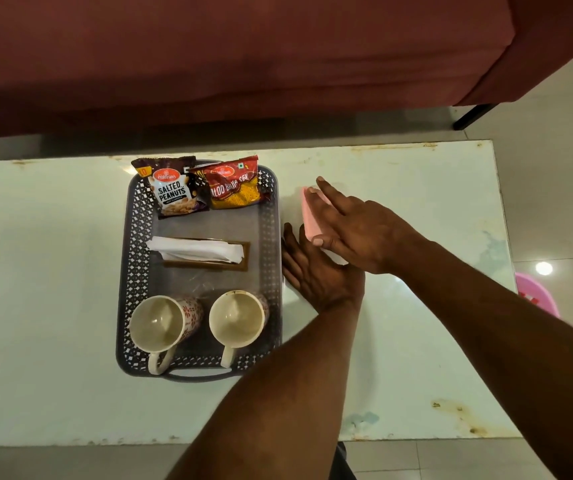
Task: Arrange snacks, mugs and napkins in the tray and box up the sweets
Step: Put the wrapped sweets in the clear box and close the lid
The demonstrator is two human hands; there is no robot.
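Just right of tray (275, 216) rim, left hand (316, 271) flat, spread; right hand (357, 226) grips pink box (311, 220).

dim warm indoor light | glare on table (416, 341) | wide-angle bowing at edges
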